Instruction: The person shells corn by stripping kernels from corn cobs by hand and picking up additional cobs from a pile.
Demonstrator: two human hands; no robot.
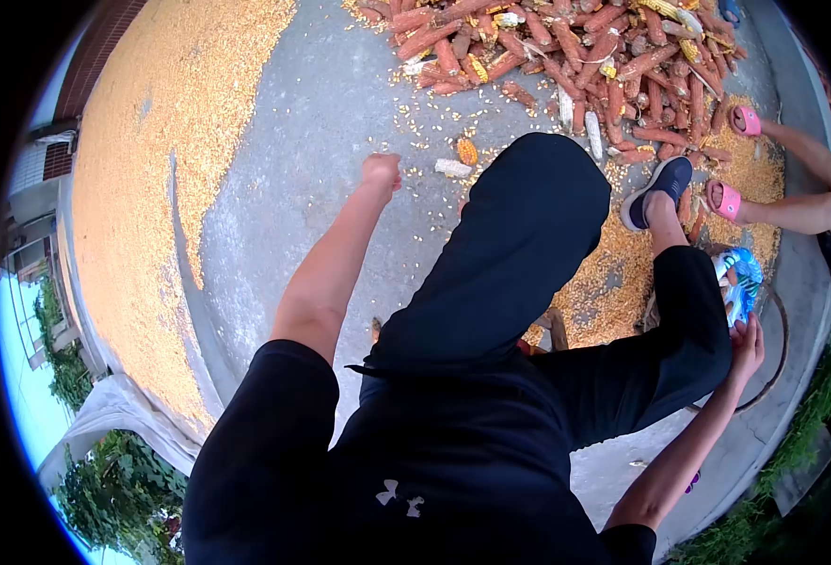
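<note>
My left hand (383,174) is closed in a fist above the concrete floor; whatever may be inside it is hidden. Just right of it lie a short white cob piece (452,168) and a small piece of cob with yellow kernels (467,151). On the right, my right hand (747,350) reaches beside my bent leg, its fingers curled at the lower edge of a blue and white plastic bag (741,282). The bag seems pinched there, and its contents are hard to make out.
A heap of stripped reddish corn cobs (585,56) lies ahead. Loose yellow kernels (180,85) cover the ground at left, and more kernels (613,292) lie around my shoe (655,193). Another person's feet in pink sandals (728,200) are at right.
</note>
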